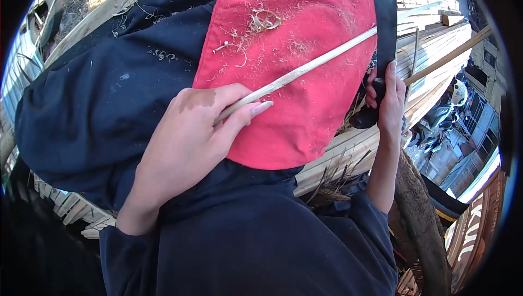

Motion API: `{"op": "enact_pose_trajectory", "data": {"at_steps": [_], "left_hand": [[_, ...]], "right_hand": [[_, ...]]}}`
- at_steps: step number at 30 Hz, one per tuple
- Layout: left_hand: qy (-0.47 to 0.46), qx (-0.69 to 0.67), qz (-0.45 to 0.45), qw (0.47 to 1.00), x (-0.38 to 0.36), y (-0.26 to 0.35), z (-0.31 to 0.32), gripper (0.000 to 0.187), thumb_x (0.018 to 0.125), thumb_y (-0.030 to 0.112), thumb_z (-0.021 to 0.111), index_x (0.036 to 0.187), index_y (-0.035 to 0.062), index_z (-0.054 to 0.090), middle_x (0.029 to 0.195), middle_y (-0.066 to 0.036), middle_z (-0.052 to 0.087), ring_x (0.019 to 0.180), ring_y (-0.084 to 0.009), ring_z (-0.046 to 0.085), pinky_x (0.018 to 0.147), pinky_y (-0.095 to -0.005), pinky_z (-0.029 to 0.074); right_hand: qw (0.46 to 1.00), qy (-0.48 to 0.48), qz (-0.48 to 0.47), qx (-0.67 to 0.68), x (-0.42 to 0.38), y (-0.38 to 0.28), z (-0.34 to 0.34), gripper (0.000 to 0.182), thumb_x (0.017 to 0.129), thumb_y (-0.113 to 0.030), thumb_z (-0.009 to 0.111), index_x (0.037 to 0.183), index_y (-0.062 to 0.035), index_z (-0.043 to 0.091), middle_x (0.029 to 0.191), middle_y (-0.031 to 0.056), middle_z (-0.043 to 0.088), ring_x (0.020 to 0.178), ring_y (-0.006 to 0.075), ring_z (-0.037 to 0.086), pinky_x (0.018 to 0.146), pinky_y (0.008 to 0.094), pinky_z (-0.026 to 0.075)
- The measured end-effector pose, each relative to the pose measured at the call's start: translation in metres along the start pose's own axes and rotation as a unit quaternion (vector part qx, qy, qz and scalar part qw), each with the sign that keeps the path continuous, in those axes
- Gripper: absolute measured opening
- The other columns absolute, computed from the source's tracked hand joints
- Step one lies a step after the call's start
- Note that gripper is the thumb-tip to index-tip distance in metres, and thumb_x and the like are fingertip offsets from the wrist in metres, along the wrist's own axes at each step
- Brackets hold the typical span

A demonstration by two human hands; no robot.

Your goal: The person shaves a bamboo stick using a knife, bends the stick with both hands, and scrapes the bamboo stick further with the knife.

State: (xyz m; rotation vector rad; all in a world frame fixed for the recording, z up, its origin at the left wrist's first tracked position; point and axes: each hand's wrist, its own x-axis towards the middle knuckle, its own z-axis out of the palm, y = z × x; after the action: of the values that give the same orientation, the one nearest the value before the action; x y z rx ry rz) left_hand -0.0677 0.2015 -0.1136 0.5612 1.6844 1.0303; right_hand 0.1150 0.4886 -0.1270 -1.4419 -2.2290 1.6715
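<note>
My left hand (190,130) is closed round the near end of a thin pale wooden stick (313,64), pinched between thumb and fingers. The stick slants up and right over a red cloth (283,127) on my lap. My right hand (389,102) grips the black handle (366,116) of a long knife, whose broad dark blade (385,18) points away from me. Blade and stick cross at the right edge of the cloth, and the stick's far end shows beyond the blade. Curly wood shavings (264,21) are scattered over the cloth.
Dark trousers (109,105) with shavings on them stretch to the left. Long pale split-wood strips (430,51) lie in a pile at right. A thin brown pole (452,53) crosses them. A thick rough branch (419,214) stands by my right elbow.
</note>
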Motion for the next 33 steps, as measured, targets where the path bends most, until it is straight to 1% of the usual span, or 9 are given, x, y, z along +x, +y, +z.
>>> {"op": "enact_pose_trajectory", "data": {"at_steps": [4,7,10,13,16,22,28,31,33], "left_hand": [[-0.087,-0.020,-0.099,0.991,-0.029,-0.001,-0.020,0.025,0.101,0.015,0.053,0.085,-0.0029,0.058,0.056,-0.010,0.047,0.049,-0.0195,0.045,0.052,-0.0346,0.036],[-0.133,-0.013,-0.099,0.986,-0.019,-0.003,-0.018,0.027,0.103,0.018,0.050,0.086,-0.0031,0.054,0.059,-0.011,0.045,0.052,-0.0222,0.043,0.054,-0.0348,0.036],[-0.088,0.001,-0.054,0.995,0.001,0.006,0.001,0.027,0.103,0.019,0.048,0.087,-0.0027,0.052,0.063,-0.012,0.048,0.055,-0.0244,0.046,0.056,-0.0354,0.037],[-0.067,-0.006,-0.034,0.997,0.021,0.015,0.022,0.031,0.105,0.018,0.046,0.078,0.0024,0.050,0.060,0.003,0.038,0.054,-0.0060,0.035,0.051,-0.0257,0.031],[-0.064,-0.016,-0.025,0.997,0.031,0.015,0.034,0.031,0.105,0.018,0.046,0.078,0.0020,0.050,0.060,0.002,0.040,0.054,-0.0056,0.036,0.051,-0.0255,0.031],[-0.049,0.034,-0.025,0.998,0.022,0.009,0.030,0.029,0.104,0.017,0.047,0.082,-0.0002,0.053,0.062,-0.001,0.044,0.054,-0.0083,0.040,0.051,-0.0276,0.033],[0.005,0.083,0.046,0.996,0.030,0.002,0.045,0.022,0.102,0.012,0.049,0.087,-0.0020,0.056,0.063,-0.009,0.049,0.051,-0.0188,0.046,0.054,-0.0331,0.036],[0.007,0.130,0.042,0.991,0.026,0.002,0.044,0.020,0.102,0.011,0.049,0.088,-0.0019,0.057,0.062,-0.010,0.049,0.052,-0.0210,0.048,0.054,-0.0343,0.036],[0.009,0.137,0.055,0.989,0.030,0.003,0.046,0.020,0.101,0.011,0.049,0.089,-0.0020,0.057,0.062,-0.010,0.049,0.052,-0.0220,0.048,0.054,-0.0350,0.037]], "right_hand": [[0.999,0.007,0.030,0.045,0.003,-0.002,-0.001,0.057,0.105,-0.051,0.037,0.080,-0.0037,0.058,0.055,-0.0023,0.044,0.043,0.0045,0.038,0.042,0.0202,0.030],[0.997,-0.002,0.034,0.073,0.000,0.001,0.002,0.057,0.105,-0.050,0.038,0.079,-0.0035,0.058,0.055,-0.0023,0.044,0.043,0.0045,0.038,0.042,0.0204,0.030],[0.997,-0.034,0.036,0.057,-0.013,0.000,0.012,0.057,0.105,-0.048,0.038,0.076,-0.0034,0.057,0.055,-0.0022,0.045,0.043,0.0046,0.038,0.043,0.0209,0.031],[0.996,-0.080,0.008,-0.023,-0.035,0.000,0.021,0.054,0.106,-0.040,0.042,0.077,0.0018,0.059,0.053,-0.0007,0.047,0.045,0.0069,0.042,0.044,0.0250,0.033],[0.984,-0.118,-0.062,-0.115,-0.045,-0.009,0.021,0.047,0.105,-0.032,0.047,0.080,0.0050,0.059,0.052,0.0016,0.048,0.047,0.0088,0.045,0.046,0.0281,0.036],[1.000,0.022,0.007,0.010,-0.015,0.009,0.003,0.056,0.106,-0.044,0.038,0.077,-0.0014,0.060,0.053,-0.0040,0.044,0.046,0.0040,0.037,0.044,0.0230,0.028],[0.961,-0.080,-0.187,-0.187,-0.031,0.004,0.018,0.043,0.104,-0.030,0.050,0.085,0.0053,0.063,0.052,0.0036,0.046,0.049,0.0083,0.044,0.048,0.0290,0.035],[0.997,-0.032,-0.020,-0.067,-0.018,-0.001,0.007,0.047,0.105,-0.034,0.048,0.085,0.0057,0.063,0.053,0.0017,0.047,0.051,0.0072,0.044,0.048,0.0286,0.035],[0.996,-0.021,-0.051,-0.064,-0.015,0.002,0.008,0.048,0.105,-0.035,0.048,0.084,0.0053,0.063,0.052,0.0012,0.046,0.051,0.0067,0.044,0.048,0.0296,0.035]]}}
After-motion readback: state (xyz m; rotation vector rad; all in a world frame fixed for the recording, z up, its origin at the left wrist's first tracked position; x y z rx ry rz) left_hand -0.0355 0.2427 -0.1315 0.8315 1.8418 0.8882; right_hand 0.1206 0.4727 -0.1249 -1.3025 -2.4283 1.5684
